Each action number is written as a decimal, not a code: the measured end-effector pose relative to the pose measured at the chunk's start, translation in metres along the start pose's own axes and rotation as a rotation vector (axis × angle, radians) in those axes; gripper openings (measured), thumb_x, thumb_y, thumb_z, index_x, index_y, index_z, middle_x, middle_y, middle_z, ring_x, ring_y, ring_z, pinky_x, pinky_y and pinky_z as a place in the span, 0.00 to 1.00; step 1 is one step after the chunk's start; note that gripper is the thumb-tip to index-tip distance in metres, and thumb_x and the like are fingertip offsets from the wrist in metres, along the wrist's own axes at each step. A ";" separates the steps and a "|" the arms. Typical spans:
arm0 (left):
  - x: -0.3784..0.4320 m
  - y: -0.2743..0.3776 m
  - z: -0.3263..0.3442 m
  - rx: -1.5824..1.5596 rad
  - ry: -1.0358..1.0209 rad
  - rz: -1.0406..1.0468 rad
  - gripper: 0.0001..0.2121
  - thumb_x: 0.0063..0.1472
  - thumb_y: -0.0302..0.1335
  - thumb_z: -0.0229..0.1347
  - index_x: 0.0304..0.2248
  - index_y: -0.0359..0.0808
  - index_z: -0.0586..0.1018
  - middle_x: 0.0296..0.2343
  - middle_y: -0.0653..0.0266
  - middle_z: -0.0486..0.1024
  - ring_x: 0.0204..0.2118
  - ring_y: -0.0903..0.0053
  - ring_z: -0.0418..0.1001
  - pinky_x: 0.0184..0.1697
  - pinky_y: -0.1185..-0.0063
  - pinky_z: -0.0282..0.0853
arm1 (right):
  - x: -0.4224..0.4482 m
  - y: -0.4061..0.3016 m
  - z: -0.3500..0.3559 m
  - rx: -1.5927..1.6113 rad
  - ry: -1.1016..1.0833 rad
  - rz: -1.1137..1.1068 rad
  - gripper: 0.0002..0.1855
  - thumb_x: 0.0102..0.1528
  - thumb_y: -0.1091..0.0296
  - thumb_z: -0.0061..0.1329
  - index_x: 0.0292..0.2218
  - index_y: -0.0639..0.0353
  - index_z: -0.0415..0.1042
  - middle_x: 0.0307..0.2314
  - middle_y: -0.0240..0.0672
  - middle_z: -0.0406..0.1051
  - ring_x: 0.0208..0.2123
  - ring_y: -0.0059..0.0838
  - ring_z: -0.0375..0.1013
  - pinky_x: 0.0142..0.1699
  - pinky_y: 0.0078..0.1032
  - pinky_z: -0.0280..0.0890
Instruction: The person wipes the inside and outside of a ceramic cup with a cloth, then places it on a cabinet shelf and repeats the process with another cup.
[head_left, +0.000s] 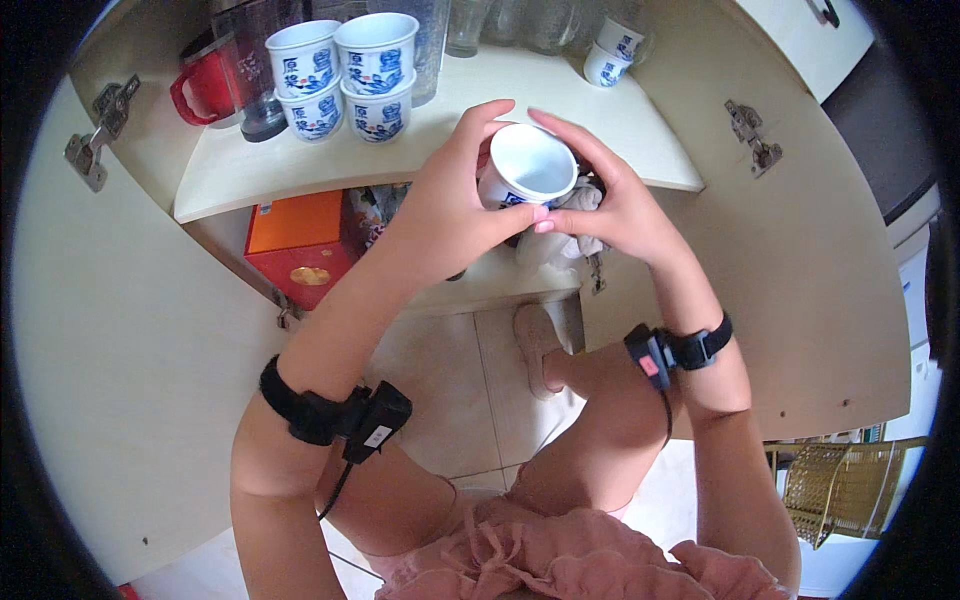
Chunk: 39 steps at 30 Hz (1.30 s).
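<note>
Between my two hands is a white porcelain cup (534, 159) with blue decoration and writing, tilted so its hollow inside faces me. My left hand (450, 199) curls round its left side, and my right hand (626, 199) round its right. Both thumbs meet at the cup's near side; some fingers are hidden behind it. Beyond the hands, on the upper cabinet shelf (480, 120), matching cups stand upright in two stacks of two, a left stack (306, 71) and a right stack (377, 64). Another small stack of cups (609, 67) is at the back right.
A red mug (206, 86) and a dark clear tumbler (259, 90) stand at the shelf's left, glassware (517, 26) at the back. Below are an orange-red box (296, 240) and a plastic bag (551, 251). Open doors flank me, left (112, 337) and right (787, 285).
</note>
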<state>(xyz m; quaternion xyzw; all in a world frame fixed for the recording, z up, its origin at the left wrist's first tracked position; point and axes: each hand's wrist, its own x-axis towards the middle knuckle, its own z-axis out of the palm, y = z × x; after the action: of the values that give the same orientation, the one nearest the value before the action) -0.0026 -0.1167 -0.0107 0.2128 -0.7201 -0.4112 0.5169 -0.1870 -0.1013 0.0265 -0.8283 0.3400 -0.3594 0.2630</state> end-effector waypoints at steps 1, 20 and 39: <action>0.000 -0.002 0.000 -0.006 0.013 0.006 0.34 0.41 0.23 0.58 0.48 0.31 0.54 0.40 0.51 0.63 0.43 0.69 0.63 0.46 0.76 0.58 | 0.006 0.001 -0.002 0.007 -0.004 0.005 0.43 0.37 0.69 0.58 0.53 0.54 0.51 0.39 0.37 0.63 0.42 0.26 0.62 0.49 0.25 0.54; 0.017 -0.004 0.027 0.322 0.604 -0.012 0.28 0.41 0.21 0.53 0.42 0.23 0.55 0.39 0.42 0.54 0.44 0.53 0.55 0.48 0.67 0.51 | 0.079 0.039 -0.010 0.117 -0.148 0.243 0.34 0.41 0.68 0.55 0.49 0.61 0.56 0.41 0.35 0.62 0.44 0.25 0.60 0.49 0.22 0.55; -0.101 0.149 0.017 -1.262 -0.374 -0.283 0.08 0.52 0.21 0.51 0.32 0.29 0.67 0.34 0.53 0.65 0.35 0.73 0.65 0.37 0.80 0.60 | 0.032 0.106 -0.136 -0.283 0.495 0.613 0.12 0.42 0.67 0.49 0.31 0.60 0.72 0.23 0.39 0.70 0.25 0.27 0.70 0.32 0.22 0.63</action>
<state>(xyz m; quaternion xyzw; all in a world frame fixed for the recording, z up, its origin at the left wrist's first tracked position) 0.0371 0.0488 0.0501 -0.1128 -0.3843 -0.8468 0.3500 -0.3158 -0.2188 0.0500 -0.6054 0.6698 -0.4024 0.1515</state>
